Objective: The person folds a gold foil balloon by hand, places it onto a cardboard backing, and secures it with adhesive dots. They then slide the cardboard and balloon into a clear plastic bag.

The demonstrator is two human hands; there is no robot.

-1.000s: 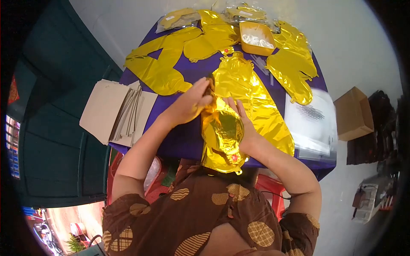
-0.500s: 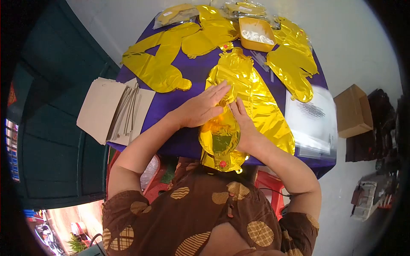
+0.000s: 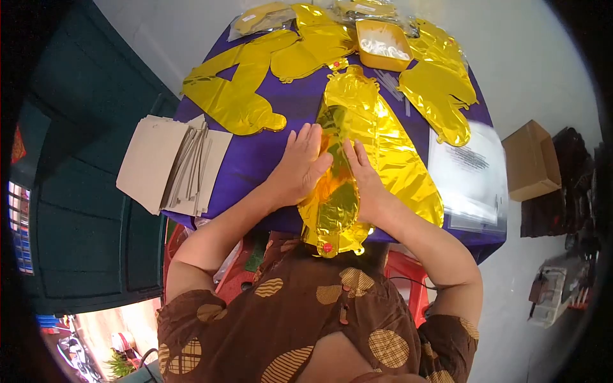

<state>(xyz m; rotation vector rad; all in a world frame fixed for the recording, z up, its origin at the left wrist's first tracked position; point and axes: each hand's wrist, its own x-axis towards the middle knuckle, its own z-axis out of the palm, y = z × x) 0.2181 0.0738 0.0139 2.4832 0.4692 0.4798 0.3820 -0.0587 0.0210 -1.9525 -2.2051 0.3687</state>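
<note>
A flat, shiny gold foil balloon (image 3: 405, 175) lies along the near part of the table, its left portion folded over in a long strip. My left hand (image 3: 299, 165) rests at the left edge of that strip, fingers stretched out. On the strip's right side, my right hand (image 3: 369, 185) lies flat against the foil with its fingers extended. Neither hand grasps anything. A small red dot shows at the balloon's near end, close to my body. Creases and reflections cover the foil between the two hands.
More gold foil balloons (image 3: 239, 105) lie at the back left and back right. A yellow box (image 3: 385, 60) holds white items. Thin clear strips lie beside it. Cardboard pieces (image 3: 148, 163) sit left, plastic-covered sheets (image 3: 469, 182) right. A brown carton (image 3: 531, 163) stands beyond the table.
My left hand has moved left and slightly down, from over the foil to its left edge. The folded strip looks flatter and straighter. My right hand has stayed about in place.
</note>
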